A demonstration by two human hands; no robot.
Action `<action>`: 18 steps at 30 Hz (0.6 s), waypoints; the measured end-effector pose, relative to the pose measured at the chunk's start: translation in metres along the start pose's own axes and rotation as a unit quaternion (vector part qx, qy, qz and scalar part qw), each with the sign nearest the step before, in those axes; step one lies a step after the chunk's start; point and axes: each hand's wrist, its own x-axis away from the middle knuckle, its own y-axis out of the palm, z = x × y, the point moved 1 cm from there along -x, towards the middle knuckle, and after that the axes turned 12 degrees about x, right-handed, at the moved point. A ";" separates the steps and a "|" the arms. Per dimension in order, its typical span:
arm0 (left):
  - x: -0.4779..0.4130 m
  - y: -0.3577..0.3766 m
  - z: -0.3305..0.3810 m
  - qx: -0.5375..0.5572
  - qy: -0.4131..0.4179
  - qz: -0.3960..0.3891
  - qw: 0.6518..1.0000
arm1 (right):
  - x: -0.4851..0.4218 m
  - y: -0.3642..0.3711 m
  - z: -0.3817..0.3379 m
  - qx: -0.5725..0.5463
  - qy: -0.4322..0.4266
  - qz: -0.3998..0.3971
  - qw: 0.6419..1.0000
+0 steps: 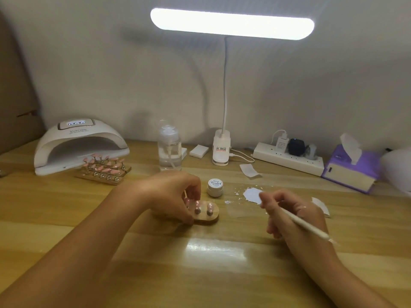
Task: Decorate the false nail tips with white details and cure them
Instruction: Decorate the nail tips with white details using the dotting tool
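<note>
Head view, taking the white gel jar (215, 187) on the tabletop (89, 218) as landmark.

Just left of the jar and a little nearer the camera: left hand (175, 194), fingers (194, 190) curled down over a small wooden stand (208, 217), thumb against its near edge, pinching it. Stand flat on the tabletop, carrying pink false nail tips (210, 206).

Right of the jar and nearer: right hand (293, 216), fingers (274, 202) curled round a thin white brush (304, 225). Working end hidden behind the fingers, tail end slanting back over the wrist.

Just right of the jar, beside those fingers: white gel smear (252, 195).

Far left and behind the jar: curing lamp (77, 145), with more stands of pink tips (104, 168) at its mouth.

Directly behind the jar: clear bottle (170, 150) and lit desk lamp (231, 24).

Far right and behind: power strip (289, 160), purple tissue box (351, 172).
</note>
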 end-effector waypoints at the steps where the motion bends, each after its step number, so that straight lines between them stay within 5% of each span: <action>1: 0.000 0.002 0.005 -0.005 0.022 0.015 1.000 | 0.001 0.001 -0.001 0.042 -0.027 0.001 0.999; 6: 0.000 0.015 0.028 -0.004 0.122 0.088 0.989 | 0.002 0.007 -0.005 0.151 -0.121 -0.048 0.980; 18: 0.004 0.022 0.045 0.014 0.182 0.126 0.975 | 0.001 0.009 -0.002 0.100 -0.153 -0.024 0.983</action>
